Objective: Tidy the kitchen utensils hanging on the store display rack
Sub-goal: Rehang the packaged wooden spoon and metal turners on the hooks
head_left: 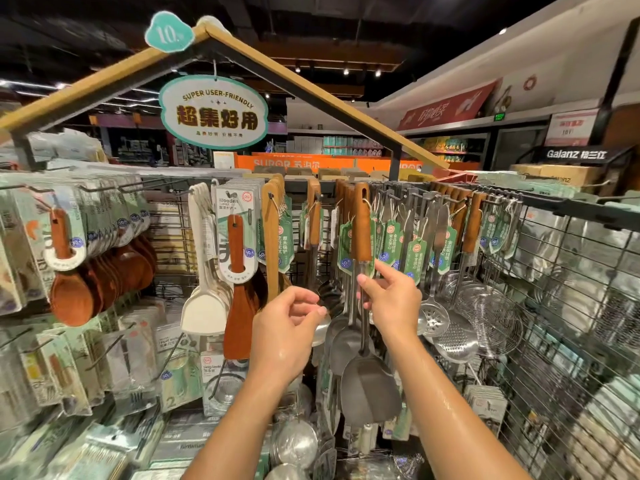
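Two hands reach up to a store display rack (568,206). Right hand (391,299) pinches the metal shaft of a hanging spatula (362,271) between thumb and fingers, just below its wooden handle. Left hand (287,327) hovers beside it, fingers loosely curled, holding nothing. Green tags (391,237) hang among the neighbouring handles. To the right hang slotted spoons (433,317) and wire skimmers (491,317); to the left, a white spatula (204,306) and wooden spoons (72,296). An oval sign (214,112) hangs above the rack.

Spatula (363,341): glossy wooden handle, matt steel blade
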